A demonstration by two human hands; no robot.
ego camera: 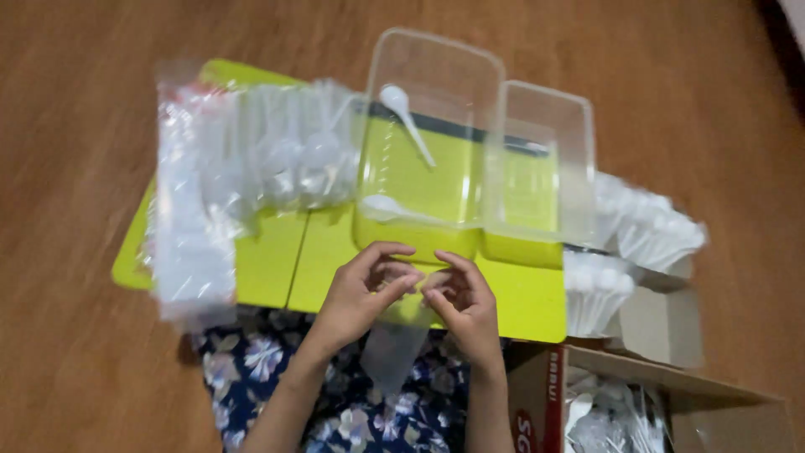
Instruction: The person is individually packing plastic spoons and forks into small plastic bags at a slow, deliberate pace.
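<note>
My left hand (365, 289) and my right hand (461, 302) meet at the near edge of a lime-green low table (268, 260). Together they pinch the top of a small clear plastic sleeve (392, 352) that hangs down toward my lap. Just beyond my fingers stands a clear rectangular plastic container (428, 143) with two white plastic spoons inside, one near its back (407, 117) and one along its front (394, 210). A second, smaller clear container (545, 168) stands beside it on the right.
Clear bags of white plastic cutlery (243, 168) cover the table's left half. Stacks of white paper cups (637, 243) lie at the right. An open cardboard box (654, 403) with more cutlery sits at lower right. The floor is brown wood; floral cloth (251, 369) covers my lap.
</note>
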